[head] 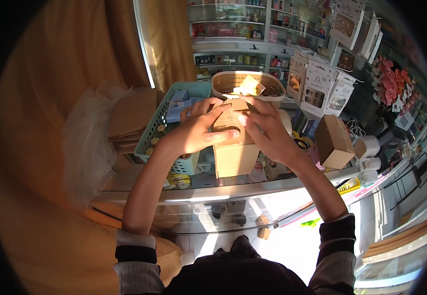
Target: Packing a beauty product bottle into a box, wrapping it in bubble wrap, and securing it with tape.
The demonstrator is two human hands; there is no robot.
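Observation:
A small brown cardboard box [235,160] stands upright on the glass display counter, with sunlight across its top and front. My left hand [200,131] grips it from the left, the thumb lying over the top near a dark rounded opening or shadow. From the right, my right hand [267,129] holds the top, its fingers bent over the flaps and its index finger near the middle seam. Both sets of fingertips meet the box near its far edge. The right side of the box is partly hidden by my right hand.
Left of the box is a mint plastic basket [145,149] with blue boxes, beside stacked flat cardboard [134,110] and clear plastic wrap [88,143]. Behind stands a tan basket [248,75]. Rightward are yellow-handled scissors [304,142], another cardboard box [333,142] and hanging nail packs [316,88].

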